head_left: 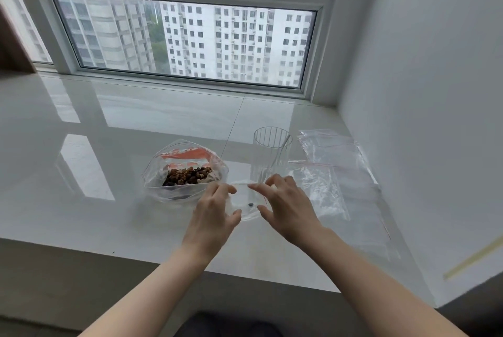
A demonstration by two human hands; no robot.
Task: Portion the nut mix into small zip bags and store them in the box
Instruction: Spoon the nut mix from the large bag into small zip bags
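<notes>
On the sill I see the big bag (185, 173) of nut mix (187, 175) at left. My left hand (215, 214) and right hand (285, 206) pinch a small bag's (246, 207) mouth, beside the glass (269, 157) and spare bags (337, 162).

No text, label, brand, number or sign can be read anywhere. The big bag (185, 170) holding the nut mix carries orange-red patches on its far wall, but they are blurred through the plastic and no letters can be made out on them. The small zip bags (334, 162) bear only thin red seal lines, and the glass (270, 157) shows only plain vertical ribs.
</notes>
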